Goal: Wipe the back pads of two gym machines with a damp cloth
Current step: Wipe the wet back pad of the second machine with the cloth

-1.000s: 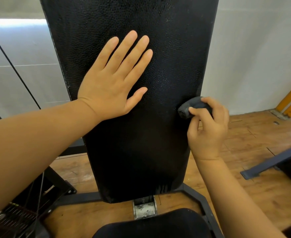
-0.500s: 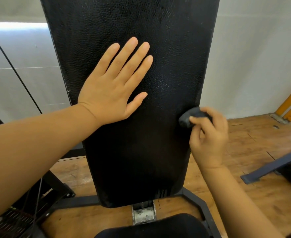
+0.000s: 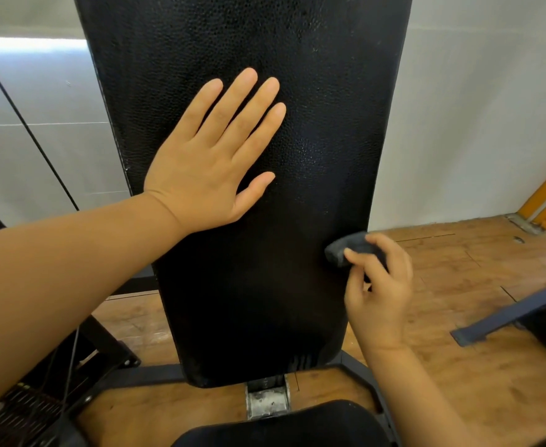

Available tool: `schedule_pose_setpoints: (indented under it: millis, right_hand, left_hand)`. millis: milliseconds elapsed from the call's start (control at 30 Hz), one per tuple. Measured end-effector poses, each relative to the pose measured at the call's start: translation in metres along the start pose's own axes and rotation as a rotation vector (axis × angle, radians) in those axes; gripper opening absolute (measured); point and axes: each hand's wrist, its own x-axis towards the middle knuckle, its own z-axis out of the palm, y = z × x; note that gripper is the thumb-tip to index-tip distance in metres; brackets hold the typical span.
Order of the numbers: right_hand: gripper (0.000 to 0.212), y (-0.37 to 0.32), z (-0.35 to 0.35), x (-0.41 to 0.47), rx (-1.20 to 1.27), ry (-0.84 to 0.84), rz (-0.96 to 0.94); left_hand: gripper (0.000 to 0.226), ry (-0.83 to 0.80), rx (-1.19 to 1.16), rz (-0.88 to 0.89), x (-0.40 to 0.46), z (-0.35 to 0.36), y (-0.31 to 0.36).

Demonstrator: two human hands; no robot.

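A tall black textured back pad (image 3: 242,43) stands upright in front of me and fills the middle of the view. My left hand (image 3: 212,159) lies flat on its upper middle, fingers straight and spread. My right hand (image 3: 378,285) grips a small bunched dark grey cloth (image 3: 345,248) and holds it against the pad's lower right edge. Most of the cloth is hidden inside my fingers.
Below the pad are a black seat cushion (image 3: 278,427) and the machine's dark steel frame (image 3: 145,372). A thin cable (image 3: 29,130) runs diagonally at left before a pale wall. A second dark frame bar (image 3: 516,311) lies on the wooden floor at right.
My right hand has slid the cloth down along the pad's right edge. My left hand stays flat on the pad.
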Motion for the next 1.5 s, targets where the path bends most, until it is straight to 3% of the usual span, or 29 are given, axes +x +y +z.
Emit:
schedule_pose_setpoints:
  millis: [367,467,667,900,1033,1267,1500]
  right_hand:
    - [0.021,0.001,0.005,0.003,0.040,0.109,0.022]
    - [0.021,0.014,0.005,-0.036,0.009,0.047,-0.019]
    - [0.026,0.027,0.002,-0.098,-0.055,-0.109,0.077]
    - [0.020,0.010,0.008,-0.051,0.009,0.052,0.026]
    - [0.032,0.009,0.010,-0.070,-0.030,0.041,0.013]
    - [0.026,0.005,0.008,-0.117,-0.184,-0.106,0.117]
    - [0.024,-0.010,0.006,-0.105,-0.168,-0.076,0.163]
  left_hand:
    - [0.065,-0.003,0.009,0.001,0.000,-0.001,0.000]
    - [0.065,-0.012,0.010,0.005,0.000,-0.001,0.000]
    - [0.065,-0.027,-0.015,0.002,-0.001,-0.002,0.000]
    - [0.066,-0.015,-0.009,0.012,-0.001,-0.002,0.000]
    - [0.067,-0.016,-0.014,0.058,-0.002,-0.001,-0.002]
    - [0.069,-0.044,-0.063,0.303,-0.006,0.005,-0.002]
    - [0.070,-0.042,-0.061,0.309,-0.006,0.005,-0.002]
